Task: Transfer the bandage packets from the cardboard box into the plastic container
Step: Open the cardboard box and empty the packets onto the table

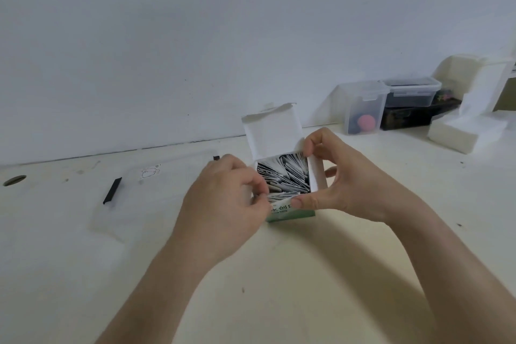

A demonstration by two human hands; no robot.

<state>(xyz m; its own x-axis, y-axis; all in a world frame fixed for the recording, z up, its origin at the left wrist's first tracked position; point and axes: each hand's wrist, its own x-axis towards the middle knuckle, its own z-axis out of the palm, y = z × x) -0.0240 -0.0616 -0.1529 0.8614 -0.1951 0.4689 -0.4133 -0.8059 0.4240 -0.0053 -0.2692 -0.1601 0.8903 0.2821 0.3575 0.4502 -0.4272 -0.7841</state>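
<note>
A small cardboard box (290, 211), white inside with a green printed front, stands open on the table with its lid flap (272, 130) raised toward the wall. Several white bandage packets (284, 176) stand packed on edge inside it. My right hand (335, 179) grips the box, thumb on the front wall and fingers on the far right corner. My left hand (223, 204) curls over the box's left edge, fingertips pinching at the packets there. A clear flat plastic container (125, 198) with a black latch lies on the table to the left.
At the back right stand a clear tub (363, 109) with a red object, a lidded clear box (410, 92) on a dark case (405, 119), and white foam blocks (466, 132). A cable hole (14, 180) sits at the far left. The wall runs close behind.
</note>
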